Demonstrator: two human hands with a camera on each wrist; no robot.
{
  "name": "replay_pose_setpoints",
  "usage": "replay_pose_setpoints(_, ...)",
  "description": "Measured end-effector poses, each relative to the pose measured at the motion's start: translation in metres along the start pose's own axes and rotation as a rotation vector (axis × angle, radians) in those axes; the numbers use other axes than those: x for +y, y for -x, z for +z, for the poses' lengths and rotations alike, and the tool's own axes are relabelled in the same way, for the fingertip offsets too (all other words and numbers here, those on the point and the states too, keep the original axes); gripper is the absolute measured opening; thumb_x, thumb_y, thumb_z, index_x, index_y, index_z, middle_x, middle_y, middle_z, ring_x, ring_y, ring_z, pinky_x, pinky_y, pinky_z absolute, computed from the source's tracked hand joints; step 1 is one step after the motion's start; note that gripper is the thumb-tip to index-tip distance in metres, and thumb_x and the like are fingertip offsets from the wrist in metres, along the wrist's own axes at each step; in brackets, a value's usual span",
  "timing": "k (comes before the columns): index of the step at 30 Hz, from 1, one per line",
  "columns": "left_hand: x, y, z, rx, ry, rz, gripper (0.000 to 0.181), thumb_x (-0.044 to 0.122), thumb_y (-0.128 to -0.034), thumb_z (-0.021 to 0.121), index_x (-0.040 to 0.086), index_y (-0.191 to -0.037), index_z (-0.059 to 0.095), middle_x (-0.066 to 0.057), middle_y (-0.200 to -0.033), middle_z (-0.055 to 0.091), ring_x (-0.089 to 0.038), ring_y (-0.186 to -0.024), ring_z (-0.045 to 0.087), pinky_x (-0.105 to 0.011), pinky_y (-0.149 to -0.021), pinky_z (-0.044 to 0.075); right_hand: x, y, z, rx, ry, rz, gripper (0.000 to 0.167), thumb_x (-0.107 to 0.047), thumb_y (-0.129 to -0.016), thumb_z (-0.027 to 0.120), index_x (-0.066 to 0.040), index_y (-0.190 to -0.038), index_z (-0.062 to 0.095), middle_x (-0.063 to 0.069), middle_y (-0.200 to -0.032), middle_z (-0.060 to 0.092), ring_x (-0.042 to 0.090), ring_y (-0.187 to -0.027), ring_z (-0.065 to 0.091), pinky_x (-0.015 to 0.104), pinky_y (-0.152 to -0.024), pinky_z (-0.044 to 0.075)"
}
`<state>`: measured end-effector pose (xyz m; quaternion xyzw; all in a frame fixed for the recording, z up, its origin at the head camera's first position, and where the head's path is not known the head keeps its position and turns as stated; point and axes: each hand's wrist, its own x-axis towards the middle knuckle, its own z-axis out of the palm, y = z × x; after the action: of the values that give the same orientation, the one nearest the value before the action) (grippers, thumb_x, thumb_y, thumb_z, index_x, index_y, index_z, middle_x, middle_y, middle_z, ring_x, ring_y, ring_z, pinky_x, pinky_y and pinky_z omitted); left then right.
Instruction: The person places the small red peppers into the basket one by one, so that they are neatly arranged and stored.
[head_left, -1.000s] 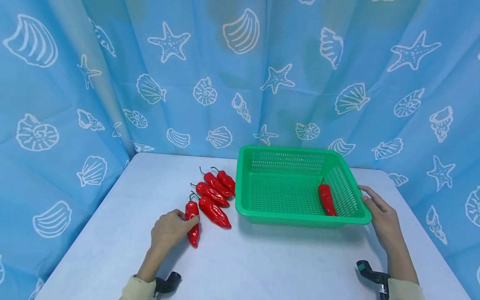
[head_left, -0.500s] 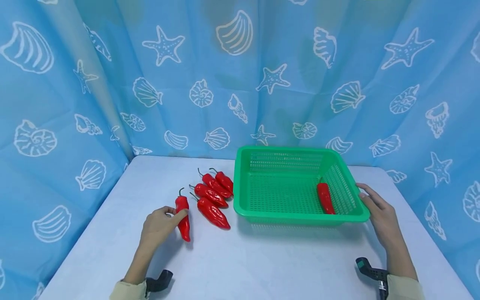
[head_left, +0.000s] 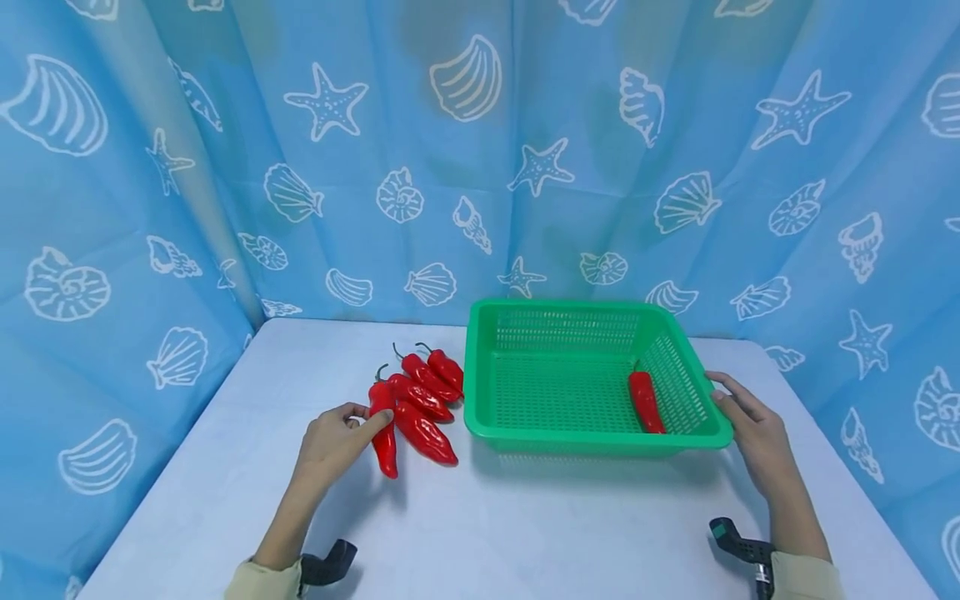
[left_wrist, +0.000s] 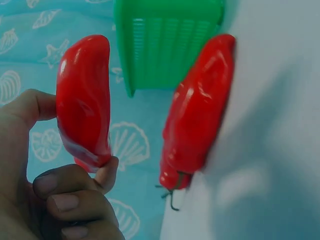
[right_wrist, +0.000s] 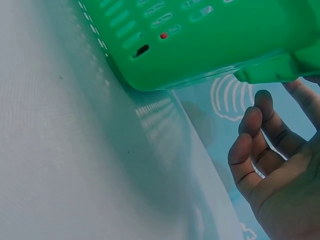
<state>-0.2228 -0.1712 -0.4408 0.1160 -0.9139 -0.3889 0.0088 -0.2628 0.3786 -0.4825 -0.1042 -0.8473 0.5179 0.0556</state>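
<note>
My left hand (head_left: pixel 335 440) pinches a red chili pepper (head_left: pixel 383 450) between thumb and fingers, its stem pointing away. In the left wrist view this chili pepper (left_wrist: pixel 84 100) is held up off the table, apart from the other peppers (left_wrist: pixel 200 105). Several more red chili peppers (head_left: pixel 426 435) lie in a fanned row just right of the held one. My right hand (head_left: pixel 759 433) holds the right rim of a green plastic basket (head_left: pixel 592 442) with thumb and index finger. The right wrist view shows its other fingers (right_wrist: pixel 251 120) loosely bent below the rim.
One red chili pepper (head_left: pixel 647 403) lies inside the basket near its right wall. A white-covered table (head_left: pixel 570 533) carries everything. Blue curtains (head_left: pixel 420 167) with white shell and starfish prints stand behind and at both sides.
My left hand has raised the chili pepper off the table, shifting first left, then back right towards the row. The right hand stays at the basket rim. The head view shifts slightly.
</note>
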Motion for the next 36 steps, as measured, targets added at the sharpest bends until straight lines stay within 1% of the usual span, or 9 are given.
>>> replay_pose_setpoints(10, 0.031, -0.002, -0.006, 0.009, 0.044, 0.076, 0.056, 0.039, -0.0836, 0.076, -0.002, -0.119, 0.063, -0.013, -0.100, 0.067, -0.028, -0.089, 0.061, -0.035, -0.066, 0.055, -0.001, 0.001, 0.002, 0.003, -0.036, 0.018, 0.059, -0.062, -0.099, 0.044, -0.037, -0.153, 0.041, 0.023, -0.154, 0.038, 0.045, -0.137, 0.035, 0.072, -0.104, 0.028)
replay_pose_setpoints(14, 0.046, -0.006, -0.006, -0.002, 0.056, 0.107, 0.056, 0.038, -0.0835, 0.076, -0.002, -0.121, 0.063, -0.014, -0.104, 0.067, -0.030, -0.093, 0.061, -0.036, -0.068, 0.057, 0.000, 0.001, 0.002, 0.006, -0.032, 0.014, 0.060, -0.063, -0.098, 0.045, -0.038, -0.152, 0.041, 0.022, -0.152, 0.040, 0.024, -0.122, 0.050, 0.070, -0.103, 0.031)
replay_pose_setpoints(17, 0.056, -0.010, -0.004, -0.008, 0.056, 0.133, 0.056, 0.040, -0.0835, 0.075, -0.002, -0.120, 0.064, -0.014, -0.104, 0.067, -0.030, -0.093, 0.061, -0.035, -0.067, 0.056, 0.001, 0.000, 0.002, 0.008, -0.026, 0.013, 0.060, -0.064, -0.097, 0.046, -0.038, -0.152, 0.042, 0.021, -0.150, 0.043, 0.005, -0.108, 0.049, 0.069, -0.103, 0.032)
replay_pose_setpoints(19, 0.063, -0.012, -0.002, -0.015, 0.060, 0.157, 0.054, 0.040, -0.0839, 0.074, -0.001, -0.118, 0.065, -0.013, -0.100, 0.066, -0.029, -0.091, 0.060, -0.034, -0.066, 0.055, 0.001, -0.001, 0.001, 0.010, -0.025, 0.013, 0.060, -0.064, -0.097, 0.046, -0.038, -0.152, 0.042, 0.022, -0.150, 0.043, 0.009, -0.110, 0.051, 0.070, -0.103, 0.032)
replay_pose_setpoints(21, 0.069, -0.014, 0.001, -0.026, 0.066, 0.171, 0.054, 0.041, -0.0841, 0.073, -0.001, -0.118, 0.065, -0.013, -0.100, 0.066, -0.029, -0.091, 0.060, -0.034, -0.067, 0.056, 0.001, 0.000, 0.001, 0.008, -0.024, 0.014, 0.061, -0.064, -0.097, 0.045, -0.038, -0.152, 0.042, 0.022, -0.151, 0.042, 0.021, -0.120, 0.051, 0.071, -0.103, 0.031)
replay_pose_setpoints(23, 0.075, -0.016, 0.003, -0.038, 0.073, 0.172, 0.054, 0.040, -0.0836, 0.074, 0.000, -0.118, 0.064, -0.012, -0.100, 0.065, -0.030, -0.093, 0.060, -0.035, -0.069, 0.056, 0.000, 0.000, 0.001, 0.005, -0.023, 0.013, 0.061, -0.064, -0.098, 0.045, -0.038, -0.152, 0.041, 0.021, -0.153, 0.039, 0.035, -0.131, 0.045, 0.071, -0.103, 0.030)
replay_pose_setpoints(25, 0.080, -0.017, 0.005, -0.047, 0.076, 0.176, 0.054, 0.039, -0.0831, 0.075, 0.000, -0.120, 0.064, -0.012, -0.102, 0.065, -0.031, -0.095, 0.060, -0.037, -0.071, 0.057, -0.001, 0.000, 0.001, -0.002, -0.030, 0.012, 0.061, -0.063, -0.098, 0.044, -0.036, -0.153, 0.041, 0.021, -0.155, 0.037, 0.043, -0.136, 0.037, 0.072, -0.103, 0.029)
replay_pose_setpoints(29, 0.091, -0.019, 0.010, -0.060, 0.082, 0.192, 0.053, 0.040, -0.0822, 0.076, 0.002, -0.118, 0.065, -0.010, -0.100, 0.065, -0.030, -0.096, 0.060, -0.038, -0.073, 0.056, -0.001, -0.001, 0.002, -0.001, -0.033, 0.011, 0.061, -0.062, -0.099, 0.043, -0.035, -0.153, 0.040, 0.021, -0.155, 0.036, 0.044, -0.137, 0.035, 0.071, -0.104, 0.030)
replay_pose_setpoints(36, 0.106, -0.022, 0.021, -0.099, 0.121, 0.224, 0.052, 0.045, -0.0821, 0.076, 0.006, -0.114, 0.066, -0.005, -0.094, 0.065, -0.024, -0.086, 0.061, -0.033, -0.067, 0.055, 0.000, -0.002, 0.001, 0.000, -0.042, 0.007, 0.061, -0.062, -0.099, 0.044, -0.035, -0.153, 0.041, 0.020, -0.158, 0.032, 0.046, -0.142, 0.029, 0.073, -0.104, 0.026)
